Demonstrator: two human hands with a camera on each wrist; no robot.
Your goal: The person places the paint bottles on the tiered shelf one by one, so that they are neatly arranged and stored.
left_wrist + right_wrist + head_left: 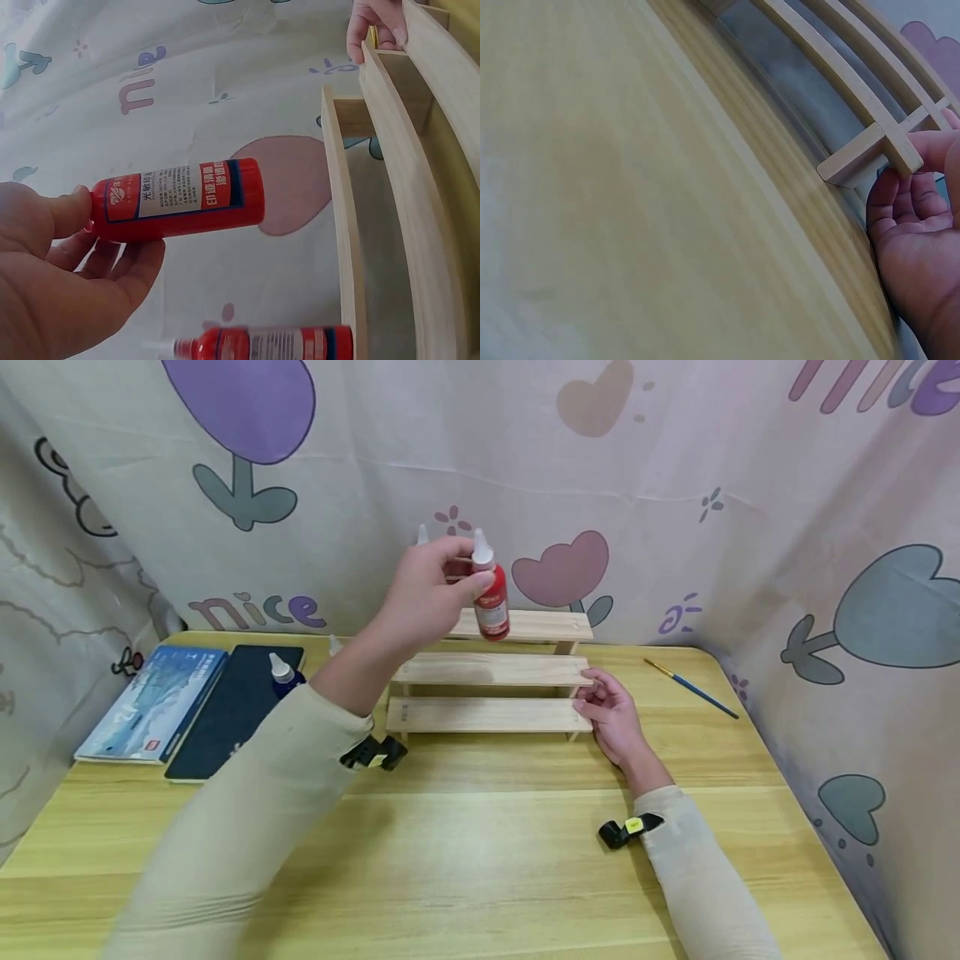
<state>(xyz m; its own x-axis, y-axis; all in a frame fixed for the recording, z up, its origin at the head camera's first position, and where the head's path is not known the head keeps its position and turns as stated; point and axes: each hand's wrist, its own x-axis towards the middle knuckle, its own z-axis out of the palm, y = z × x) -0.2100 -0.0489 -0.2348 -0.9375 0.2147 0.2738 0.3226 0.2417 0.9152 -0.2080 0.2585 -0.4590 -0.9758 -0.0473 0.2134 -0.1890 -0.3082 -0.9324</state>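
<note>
My left hand (431,589) holds a red bottle (492,606) with a white pointed cap, pinched near its neck. The bottle is in the air above the top step of a three-step wooden shelf (491,670). A second red bottle (277,343) stands at the left end of that top step, mostly hidden behind the left hand in the head view. My right hand (613,714) grips the right end of the shelf, its thumb and fingers at the lower boards. In the right wrist view the fingers (907,199) curl around a board's end.
A dark blue bottle (285,678) with a white cap stands left of the shelf, partly behind the left sleeve. Another white tip (334,645) shows nearby. A blue-covered book (150,702) and a dark notebook (234,714) lie at the left. A paintbrush (693,688) lies at the right.
</note>
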